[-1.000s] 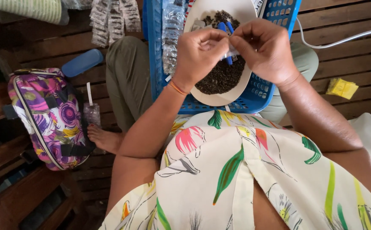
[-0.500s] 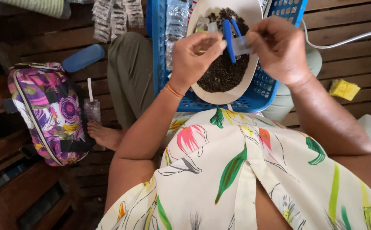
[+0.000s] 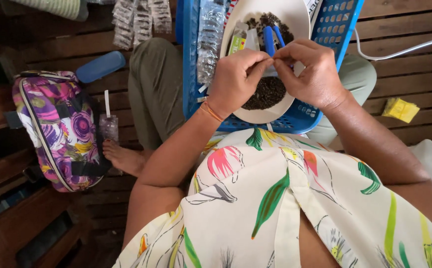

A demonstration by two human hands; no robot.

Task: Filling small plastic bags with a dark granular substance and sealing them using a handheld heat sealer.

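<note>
Wooden slat floor (image 3: pixel 414 20) under everything, I sit on it in a floral top (image 3: pixel 295 208) that fills the near part of the view. Floral purple bag (image 3: pixel 57 129) lies at the left, zipped, with a blue case (image 3: pixel 100 66) just beyond its far end. Blue plastic basket (image 3: pixel 320 109) rests on my lap, centre far. Inside it an oval white dish (image 3: pixel 295 15) is tilted, holding a pile of dark crumbly granules (image 3: pixel 268 92). Strips of small clear packets (image 3: pixel 210 39) lie along the basket's left side; more packet strips (image 3: pixel 139 20) hang far left of it. A plastic drink bag with straw (image 3: pixel 108 124) stands between the bag and my bare foot (image 3: pixel 124 159). White cable (image 3: pixel 404 49) runs far right; yellow packet (image 3: pixel 400 109) on the floor at right.

Left hand (image 3: pixel 235 82) and right hand (image 3: pixel 312 74) meet over the dish, above the granules. Both are pinched nearly closed, thumb and forefinger tips together, gripping a small clear packet (image 3: pixel 270 69) between them; it is mostly hidden by the fingers. Orange band (image 3: pixel 211 111) on my left wrist. Blue sticks (image 3: pixel 273 39) and a green-labelled sachet (image 3: pixel 236 42) lie on the dish just beyond my fingers.
</note>
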